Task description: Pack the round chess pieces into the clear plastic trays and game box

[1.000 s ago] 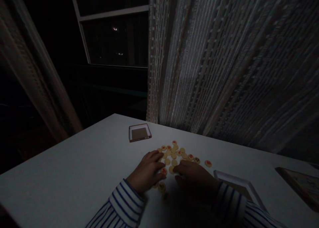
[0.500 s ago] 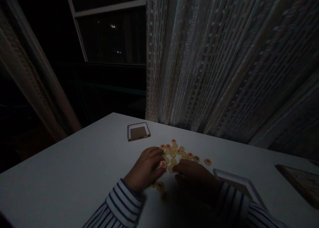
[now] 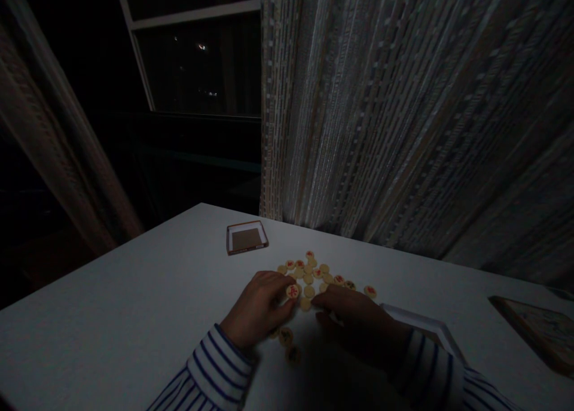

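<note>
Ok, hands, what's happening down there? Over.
Left hand: pinching red-marked disc. Right hand: fingertips at plain disc. More discs close by. Right sleeve partly hides white-rimmed tray.

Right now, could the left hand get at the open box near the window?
Probably yes: only bare tabletop seems to lie between the left hand and the open box, though reach is hard to judge.

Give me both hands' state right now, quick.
Left hand: closed on a red-marked round piece, held between the fingers.
Right hand: fingers at a plain round piece; whether gripping it, can't tell.
</note>
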Motion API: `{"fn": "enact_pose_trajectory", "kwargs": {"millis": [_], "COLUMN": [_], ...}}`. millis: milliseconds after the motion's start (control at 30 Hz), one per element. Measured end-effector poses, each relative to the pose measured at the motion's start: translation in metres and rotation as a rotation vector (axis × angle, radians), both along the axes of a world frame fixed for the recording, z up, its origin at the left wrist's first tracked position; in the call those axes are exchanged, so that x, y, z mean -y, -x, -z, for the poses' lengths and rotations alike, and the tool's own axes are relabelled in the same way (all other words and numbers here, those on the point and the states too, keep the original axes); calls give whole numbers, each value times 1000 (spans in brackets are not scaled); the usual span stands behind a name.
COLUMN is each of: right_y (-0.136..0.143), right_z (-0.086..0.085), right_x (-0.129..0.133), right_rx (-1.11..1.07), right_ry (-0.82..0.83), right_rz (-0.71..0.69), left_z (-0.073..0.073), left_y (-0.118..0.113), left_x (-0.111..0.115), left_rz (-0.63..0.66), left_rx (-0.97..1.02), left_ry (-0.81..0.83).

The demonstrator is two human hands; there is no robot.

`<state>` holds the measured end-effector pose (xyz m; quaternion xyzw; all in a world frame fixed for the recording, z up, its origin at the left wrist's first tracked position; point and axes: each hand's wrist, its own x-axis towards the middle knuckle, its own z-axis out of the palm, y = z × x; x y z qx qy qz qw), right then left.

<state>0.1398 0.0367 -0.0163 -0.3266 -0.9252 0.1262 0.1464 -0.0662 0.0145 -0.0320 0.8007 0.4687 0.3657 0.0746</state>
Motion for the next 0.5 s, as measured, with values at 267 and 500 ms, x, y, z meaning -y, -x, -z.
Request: {"fn": "enact_pose_trajectory", "kwargs": {"millis": [267,500], "right_y": [-8,-16], "right_z": [-9,-20], "right_x": [9,15], "right_rx": [-36,-32], "right_ry": [-15,-50], "right_rz": [10,38], "left_z": [0,1], "left_y": [0,-4], "left_x": [2,3], "left_rz": [-8,11], "left_rx": [-10,6], "left_ry": [-72,-112]}}
